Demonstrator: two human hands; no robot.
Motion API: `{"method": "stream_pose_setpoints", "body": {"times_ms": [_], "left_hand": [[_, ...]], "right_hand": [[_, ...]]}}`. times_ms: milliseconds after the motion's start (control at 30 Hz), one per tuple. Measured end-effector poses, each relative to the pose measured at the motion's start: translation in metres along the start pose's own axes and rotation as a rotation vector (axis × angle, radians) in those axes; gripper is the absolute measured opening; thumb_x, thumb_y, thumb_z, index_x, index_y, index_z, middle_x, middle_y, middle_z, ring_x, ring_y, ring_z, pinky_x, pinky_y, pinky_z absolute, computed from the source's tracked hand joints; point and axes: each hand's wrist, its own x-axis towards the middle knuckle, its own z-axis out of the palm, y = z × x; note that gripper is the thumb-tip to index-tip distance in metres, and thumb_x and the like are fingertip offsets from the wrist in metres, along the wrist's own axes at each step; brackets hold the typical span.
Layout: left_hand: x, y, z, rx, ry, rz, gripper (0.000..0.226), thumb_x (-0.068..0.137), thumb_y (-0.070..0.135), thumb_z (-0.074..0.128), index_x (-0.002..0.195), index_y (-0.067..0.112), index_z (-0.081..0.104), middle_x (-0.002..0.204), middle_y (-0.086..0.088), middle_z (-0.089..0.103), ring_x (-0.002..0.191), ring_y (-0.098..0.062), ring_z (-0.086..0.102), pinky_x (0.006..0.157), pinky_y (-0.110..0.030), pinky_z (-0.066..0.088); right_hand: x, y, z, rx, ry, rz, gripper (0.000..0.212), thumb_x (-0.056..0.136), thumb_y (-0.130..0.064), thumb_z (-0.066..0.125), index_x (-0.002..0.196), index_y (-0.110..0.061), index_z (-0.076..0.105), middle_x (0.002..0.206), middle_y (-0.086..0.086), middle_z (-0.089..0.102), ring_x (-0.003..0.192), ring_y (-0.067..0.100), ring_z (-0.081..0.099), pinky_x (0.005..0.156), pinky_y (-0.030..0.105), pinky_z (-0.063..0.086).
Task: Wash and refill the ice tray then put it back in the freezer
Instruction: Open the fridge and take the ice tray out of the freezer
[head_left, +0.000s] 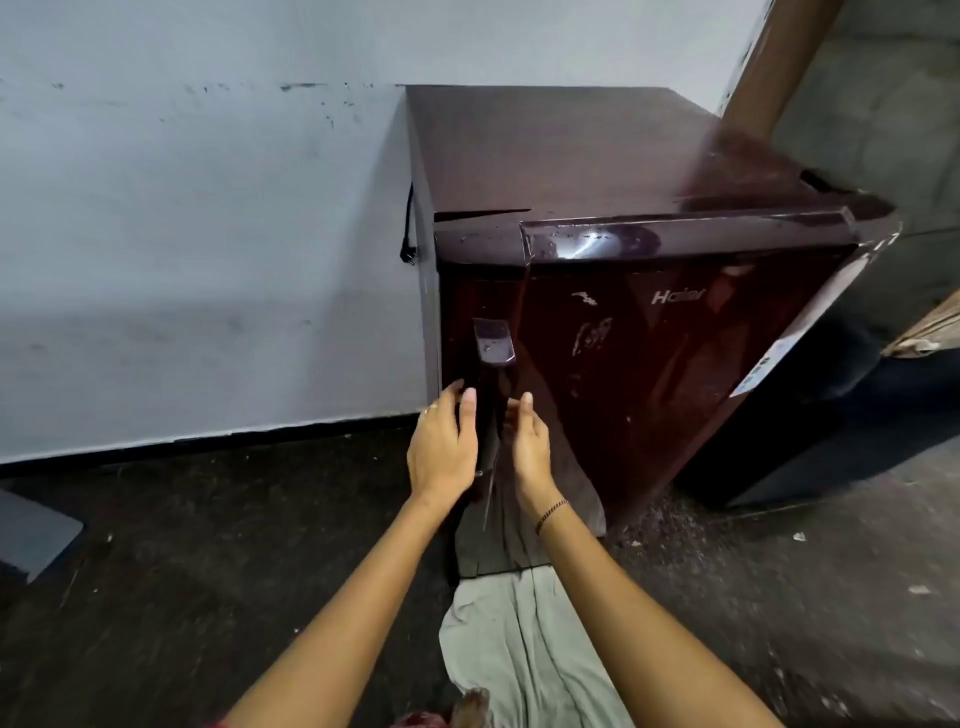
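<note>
Fridge (649, 364) door is sitting closed. Left hand (441, 447) and right hand (527, 441) are reaching toward its handle (493, 345), fingers apart, gripping nothing. Ice tray is not showing anywhere. Whether this is start or finish, cannot tell.

A plain room in a home, bare and rather worn. A small maroon fridge (644, 332) stands on the right against a scuffed pale wall (208, 234), its unplugged power cord (409, 228) hanging down the left side. The dark floor (208, 545) is gritty, and a grey cloth (519, 639) lies near the fridge's foot.
</note>
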Motion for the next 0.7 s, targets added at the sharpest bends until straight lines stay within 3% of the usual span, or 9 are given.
{"method": "stream_pose_setpoints", "body": {"times_ms": [100,167,233,267,333,400,500,567,700], "left_hand": [[0.008,0.025,-0.005,-0.28,0.061,-0.047,0.059,0.094,0.054,0.019,0.094,0.013,0.062,0.091,-0.003,0.067,0.091,-0.017,0.062,0.087,-0.037,0.05],[0.015,0.044,-0.01,-0.407,0.024,-0.132,0.053,0.097,0.05,0.022,0.095,0.017,0.063,0.095,0.004,0.065,0.093,-0.008,0.059,0.087,-0.025,0.045],[0.026,0.049,-0.006,-0.5,-0.031,-0.21,0.037,0.098,0.05,0.028,0.085,0.029,0.056,0.087,0.016,0.056,0.081,0.005,0.049,0.077,-0.015,0.038],[0.03,0.049,-0.004,-0.57,-0.087,-0.266,0.038,0.095,0.056,0.032,0.089,0.029,0.058,0.091,0.014,0.058,0.084,0.004,0.049,0.08,-0.015,0.039],[0.035,0.049,0.001,-0.653,-0.192,-0.35,0.062,0.085,0.07,0.036,0.109,0.019,0.063,0.103,0.003,0.068,0.102,-0.01,0.058,0.097,-0.03,0.043],[0.036,0.046,0.006,-0.638,-0.199,-0.362,0.078,0.076,0.078,0.033,0.11,0.015,0.063,0.097,-0.004,0.072,0.102,-0.021,0.063,0.099,-0.042,0.046],[0.036,0.046,0.008,-0.615,-0.216,-0.36,0.098,0.058,0.087,0.028,0.11,0.012,0.063,0.103,-0.009,0.069,0.102,-0.025,0.063,0.099,-0.045,0.046],[0.033,0.048,0.006,-0.621,-0.231,-0.367,0.09,0.068,0.083,0.029,0.112,0.012,0.063,0.099,-0.006,0.07,0.101,-0.025,0.063,0.099,-0.046,0.045],[0.015,0.051,0.005,-0.585,-0.241,-0.383,0.097,0.066,0.086,0.028,0.117,0.01,0.061,0.107,-0.008,0.069,0.107,-0.024,0.062,0.101,-0.046,0.044]], "right_hand": [[0.001,-0.014,0.01,-0.028,-0.06,0.015,0.047,0.1,-0.046,0.025,0.093,-0.023,0.065,0.088,0.002,0.069,0.075,0.002,0.063,0.069,0.014,0.051],[0.0,-0.019,0.014,-0.063,-0.103,0.027,0.06,0.098,-0.052,0.021,0.106,-0.012,0.066,0.088,0.017,0.066,0.076,0.012,0.059,0.072,0.027,0.052],[0.002,-0.019,0.013,-0.072,-0.125,0.066,0.062,0.099,-0.05,0.019,0.123,-0.007,0.058,0.093,0.004,0.061,0.084,0.009,0.055,0.076,0.019,0.046],[0.003,-0.019,0.011,-0.06,-0.153,0.074,0.059,0.1,-0.047,0.018,0.131,-0.009,0.052,0.103,-0.002,0.057,0.094,0.006,0.053,0.083,0.017,0.042],[0.001,-0.025,0.011,-0.05,-0.177,0.098,0.056,0.102,-0.044,0.019,0.137,-0.011,0.045,0.118,-0.005,0.053,0.11,0.007,0.05,0.092,0.02,0.038],[-0.003,-0.03,0.012,-0.054,-0.167,0.14,0.053,0.102,-0.044,0.021,0.136,-0.012,0.047,0.121,-0.003,0.055,0.113,0.01,0.051,0.096,0.023,0.04],[-0.003,-0.029,0.014,-0.088,-0.181,0.168,0.051,0.102,-0.044,0.022,0.136,-0.016,0.048,0.136,0.006,0.054,0.124,0.018,0.051,0.108,0.035,0.039],[-0.005,-0.029,0.011,-0.091,-0.196,0.169,0.051,0.101,-0.043,0.023,0.135,-0.017,0.049,0.133,0.007,0.056,0.122,0.019,0.053,0.108,0.039,0.04],[-0.023,-0.034,-0.004,-0.059,-0.229,0.133,0.048,0.103,-0.038,0.021,0.136,-0.014,0.047,0.118,-0.004,0.054,0.11,0.009,0.051,0.096,0.023,0.041]]}}
